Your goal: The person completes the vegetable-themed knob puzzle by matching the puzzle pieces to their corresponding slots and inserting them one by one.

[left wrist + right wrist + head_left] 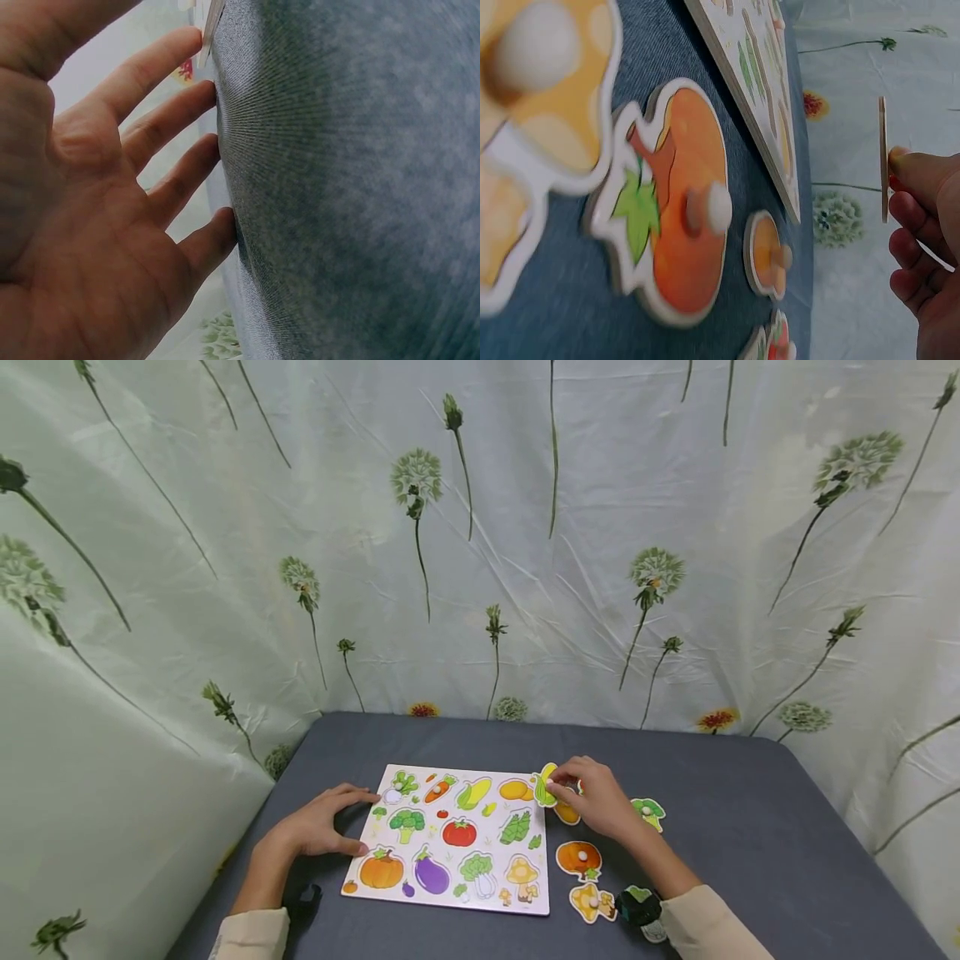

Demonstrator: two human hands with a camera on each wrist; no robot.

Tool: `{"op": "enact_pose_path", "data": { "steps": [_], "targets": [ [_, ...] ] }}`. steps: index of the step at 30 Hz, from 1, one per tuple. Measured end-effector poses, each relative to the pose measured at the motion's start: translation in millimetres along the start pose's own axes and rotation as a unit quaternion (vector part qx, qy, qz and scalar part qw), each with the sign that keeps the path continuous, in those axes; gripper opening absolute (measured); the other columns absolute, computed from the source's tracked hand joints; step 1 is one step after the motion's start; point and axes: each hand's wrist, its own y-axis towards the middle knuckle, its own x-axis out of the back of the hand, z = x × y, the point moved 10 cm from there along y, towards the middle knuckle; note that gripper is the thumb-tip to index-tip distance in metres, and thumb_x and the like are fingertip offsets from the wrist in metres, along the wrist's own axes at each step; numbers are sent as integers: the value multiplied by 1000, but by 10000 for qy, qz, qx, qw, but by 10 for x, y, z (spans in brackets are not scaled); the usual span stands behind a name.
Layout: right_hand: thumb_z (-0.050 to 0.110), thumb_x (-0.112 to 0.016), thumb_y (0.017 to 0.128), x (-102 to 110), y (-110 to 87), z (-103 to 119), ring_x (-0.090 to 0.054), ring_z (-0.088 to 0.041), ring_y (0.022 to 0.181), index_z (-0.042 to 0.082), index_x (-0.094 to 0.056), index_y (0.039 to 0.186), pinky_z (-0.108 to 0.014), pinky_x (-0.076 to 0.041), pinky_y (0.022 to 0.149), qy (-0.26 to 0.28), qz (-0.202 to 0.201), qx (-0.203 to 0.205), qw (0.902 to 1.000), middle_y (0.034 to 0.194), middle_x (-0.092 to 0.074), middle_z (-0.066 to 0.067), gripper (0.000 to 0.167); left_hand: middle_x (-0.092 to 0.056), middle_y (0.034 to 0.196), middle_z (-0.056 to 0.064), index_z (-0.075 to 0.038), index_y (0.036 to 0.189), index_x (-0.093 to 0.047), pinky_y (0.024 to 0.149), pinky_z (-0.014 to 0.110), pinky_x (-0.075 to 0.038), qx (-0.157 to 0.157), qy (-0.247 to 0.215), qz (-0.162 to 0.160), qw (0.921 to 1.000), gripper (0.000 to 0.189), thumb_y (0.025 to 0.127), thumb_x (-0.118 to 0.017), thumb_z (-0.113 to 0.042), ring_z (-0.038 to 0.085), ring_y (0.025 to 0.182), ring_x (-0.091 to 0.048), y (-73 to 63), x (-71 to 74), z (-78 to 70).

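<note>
- Corn piece (545,783) held at the puzzle board's (450,902) top right corner, lifted off the table (750,827); long axis runs roughly upright in head view, leaning slightly right at the top. In the right wrist view it shows edge-on (883,157), thin and vertical.
- Right hand (596,797): fingertips (911,169) pinched together on the corn piece, remaining fingers curled beneath.
- Left hand (318,827): fingers straight, slightly spread; fingertips (199,94) rest on the grey tablecloth at the board's left edge, thumb near the bottom left part of the board. Holds nothing.
- One board, flat on the table, printed with vegetable pictures.
- Loose pieces right of the board, five counted: pumpkin (578,858), mushroom (591,902), small orange one (567,814) partly under the right hand, green one (649,811), and one more (641,893) mostly hidden by the wrist camera.
- Pumpkin (679,217) and small orange piece (769,255) each have a knob, lying flat.
</note>
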Motion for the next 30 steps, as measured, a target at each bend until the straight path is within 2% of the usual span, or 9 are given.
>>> {"op": "enact_pose_path", "data": {
  "steps": [6, 13, 19, 30],
  "targets": [
    [26, -77, 94, -158, 126, 77, -59, -11, 90, 21, -79, 98, -36, -51, 83, 136, 76, 22, 9999, 91, -66, 11, 7, -51, 147, 15, -24, 142, -62, 107, 75, -34, -80, -62, 4, 9999, 80, 70, -90, -46, 47, 139, -42, -7, -5, -17],
    [23, -77, 93, -288, 210, 232, -63, -24, 91, 16, -79, 98, -39, -53, 83, 222, 147, 244, 9993, 90, -68, 6, 8, -52, 147, 15, -24, 141, -63, 107, 75, -35, -92, -58, -14, 9999, 80, 69, -90, -46, 47, 139, -42, -1, -12, -9],
    [25, -77, 94, -375, 260, 265, -60, -17, 90, 18, -79, 98, -33, -49, 81, 150, 196, 114, 9996, 90, -68, 8, 9, -52, 146, 15, -24, 142, -62, 106, 75, -35, -71, -16, 7, 10000, 82, 69, -90, -48, 47, 138, -42, 20, -18, 6],
    [25, -77, 94, -541, 351, 332, -58, -12, 90, 21, -79, 94, -33, -49, 81, 311, 223, 104, 9992, 89, -68, 10, 5, -52, 146, 14, -25, 142, -62, 106, 76, -36, -60, 4, -2, 10000, 80, 70, -90, -48, 46, 138, -43, 3, 7, -25]
  ]
}}
